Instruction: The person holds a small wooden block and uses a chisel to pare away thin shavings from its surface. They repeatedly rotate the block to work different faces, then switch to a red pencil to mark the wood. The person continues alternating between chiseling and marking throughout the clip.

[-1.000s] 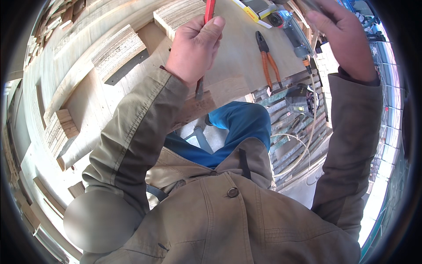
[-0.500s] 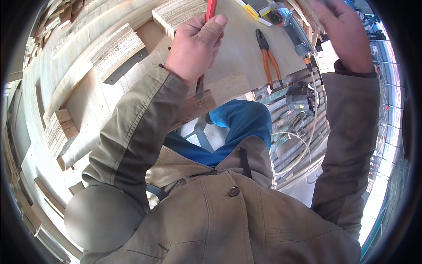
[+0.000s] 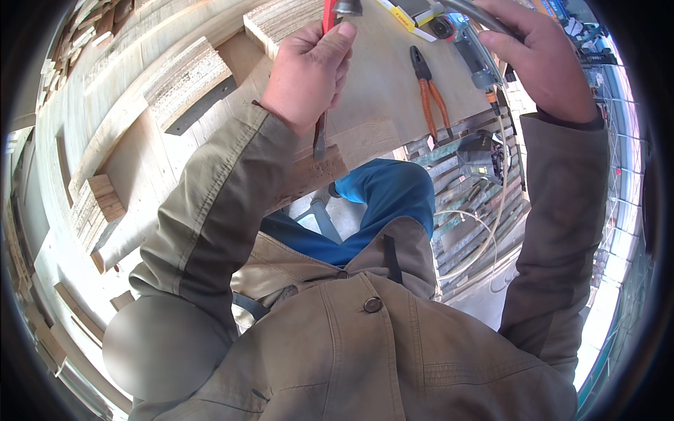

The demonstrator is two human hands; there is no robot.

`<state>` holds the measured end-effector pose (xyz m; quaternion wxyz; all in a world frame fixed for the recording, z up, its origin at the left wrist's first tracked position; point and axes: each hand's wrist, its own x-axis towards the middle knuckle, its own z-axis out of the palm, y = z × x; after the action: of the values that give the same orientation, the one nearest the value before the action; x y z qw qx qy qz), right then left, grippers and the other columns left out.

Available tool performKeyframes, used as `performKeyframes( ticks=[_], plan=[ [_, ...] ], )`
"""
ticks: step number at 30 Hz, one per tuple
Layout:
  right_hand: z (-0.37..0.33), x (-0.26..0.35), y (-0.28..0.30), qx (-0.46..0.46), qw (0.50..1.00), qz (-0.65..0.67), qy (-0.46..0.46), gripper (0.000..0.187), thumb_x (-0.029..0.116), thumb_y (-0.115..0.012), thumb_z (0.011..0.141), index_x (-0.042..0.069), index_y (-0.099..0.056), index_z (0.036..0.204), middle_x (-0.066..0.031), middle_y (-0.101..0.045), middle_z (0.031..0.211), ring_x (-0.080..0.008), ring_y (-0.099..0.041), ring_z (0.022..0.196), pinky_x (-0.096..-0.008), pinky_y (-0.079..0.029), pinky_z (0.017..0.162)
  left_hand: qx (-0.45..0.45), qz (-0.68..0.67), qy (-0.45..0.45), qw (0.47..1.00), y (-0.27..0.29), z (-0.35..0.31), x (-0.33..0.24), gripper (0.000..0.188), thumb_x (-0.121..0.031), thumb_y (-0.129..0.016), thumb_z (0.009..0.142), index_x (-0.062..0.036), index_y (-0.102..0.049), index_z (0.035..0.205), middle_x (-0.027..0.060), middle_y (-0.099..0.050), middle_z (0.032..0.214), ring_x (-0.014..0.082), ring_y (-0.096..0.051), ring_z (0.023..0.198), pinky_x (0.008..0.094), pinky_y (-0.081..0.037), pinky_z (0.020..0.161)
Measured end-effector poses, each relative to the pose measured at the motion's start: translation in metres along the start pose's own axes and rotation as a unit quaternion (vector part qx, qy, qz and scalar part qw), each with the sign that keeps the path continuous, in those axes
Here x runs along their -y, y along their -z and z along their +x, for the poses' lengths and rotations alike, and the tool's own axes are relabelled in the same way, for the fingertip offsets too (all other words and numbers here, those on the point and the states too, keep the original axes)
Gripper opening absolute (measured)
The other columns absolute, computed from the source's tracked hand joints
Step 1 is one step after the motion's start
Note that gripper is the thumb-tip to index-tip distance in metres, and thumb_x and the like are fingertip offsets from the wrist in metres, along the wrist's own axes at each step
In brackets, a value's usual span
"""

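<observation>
My left hand (image 3: 309,78) is wrapped around a chisel (image 3: 328,15) with a red handle. Its steel blade points down below my fist, the tip at a wooden board (image 3: 309,175) along the near edge of the bench. In my right hand (image 3: 544,59), at the upper right, is a hammer, gripped by its dark handle (image 3: 484,15). The hammer's metal head (image 3: 348,7) shows at the top edge, beside the upper end of the chisel handle; whether they touch I cannot tell. Part of the hammer between head and grip lies outside the picture.
Pliers (image 3: 428,91) with orange handles lie on the bench right of my left hand. Beyond them are a yellow-and-white box (image 3: 407,19) and a blue-grey air tool (image 3: 472,59) with a hose. Wooden blocks (image 3: 186,81) stand at left; a slatted pallet (image 3: 477,203) is lower right.
My right hand has come slightly down and left, and the hammer's handle and head are now in view. The head has arrived beside the chisel's upper end. My left hand has barely shifted.
</observation>
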<state>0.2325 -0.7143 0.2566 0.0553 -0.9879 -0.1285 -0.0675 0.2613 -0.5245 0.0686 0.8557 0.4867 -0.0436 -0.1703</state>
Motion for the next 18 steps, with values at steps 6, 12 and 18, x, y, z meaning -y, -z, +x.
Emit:
performKeyframes(
  ticks=[6, 12, 18],
  plan=[
    [0.012, -0.010, -0.008, -0.106, 0.985, 0.133, -0.009, 0.019, 0.008, -0.065, 0.088, -0.007, -0.067, 0.100, -0.0094, -0.061, 0.077, -0.0173, -0.058, 0.072, -0.0340, -0.047, 0.069, 0.033, -0.016, 0.002, 0.999, 0.002, -0.002, 0.000, 0.029, -0.031, -0.062, 0.106, -0.0066, -0.057, 0.090, -0.0050, -0.046, 0.065, 0.0036, -0.039, 0.051, 0.0236, -0.032, 0.043],
    [0.002, -0.011, -0.018, -0.068, 0.998, 0.000, -0.010, 0.018, 0.008, -0.066, 0.087, -0.007, -0.066, 0.098, -0.0103, -0.056, 0.073, -0.0173, -0.055, 0.069, -0.0369, -0.045, 0.066, 0.021, -0.006, 0.004, 1.000, 0.002, -0.002, 0.000, 0.029, -0.031, -0.063, 0.105, -0.0060, -0.058, 0.092, -0.0048, -0.047, 0.065, 0.0038, -0.040, 0.051, 0.0234, -0.033, 0.043],
    [0.003, -0.011, -0.028, -0.153, 0.988, -0.019, -0.014, 0.019, 0.009, -0.066, 0.087, -0.006, -0.067, 0.099, -0.0094, -0.056, 0.072, -0.0165, -0.054, 0.069, -0.0357, -0.045, 0.066, 0.019, 0.004, -0.001, 1.000, 0.002, -0.002, 0.001, 0.029, -0.031, -0.063, 0.106, -0.0061, -0.058, 0.092, -0.0044, -0.047, 0.065, 0.0039, -0.040, 0.051, 0.0233, -0.034, 0.043]
  ],
)
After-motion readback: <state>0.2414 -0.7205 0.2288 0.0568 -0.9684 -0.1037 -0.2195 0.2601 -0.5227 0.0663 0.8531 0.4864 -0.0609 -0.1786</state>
